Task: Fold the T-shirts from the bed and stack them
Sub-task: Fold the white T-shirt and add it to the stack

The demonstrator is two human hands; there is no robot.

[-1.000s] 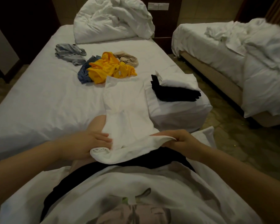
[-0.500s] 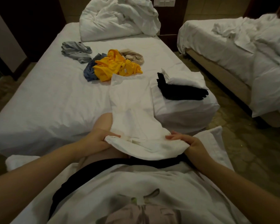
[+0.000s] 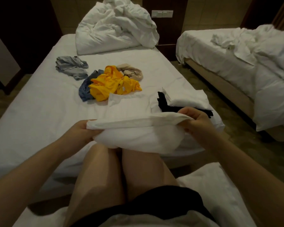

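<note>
Gripping the long, narrow-folded white cotton T-shirt [image 3: 134, 133] at its two near corners, the person holds its lifted end level over the knees, while the far part of the shirt lies flat on the white-sheeted bed [image 3: 39, 112] beyond. The left hand [image 3: 82, 130] has its fingers curled under the shirt's left edge with the thumb on top; the right hand [image 3: 197, 122] pinches the right corner between thumb and curled fingers. The cloth looks light, soft and limp: it sags between the grips. It will probably crease wherever it is left slack, so the corners look like the best hold, with the edge kept taut. A second ago this end lay low in the lap and the shirt ran out as one flat strip; now it is raised and carried forward, the start of a fold in half. Just right of the shirt sits the stack, a folded white T-shirt [image 3: 188, 99] on a folded black one [image 3: 164, 104]. Just beyond the shirt lie a crumpled yellow T-shirt [image 3: 111, 86], a blue one [image 3: 85, 89] and a beige one [image 3: 131, 72]. A grey one [image 3: 70, 66] lies farther beyond and to the left, and all four are where they were.
</note>
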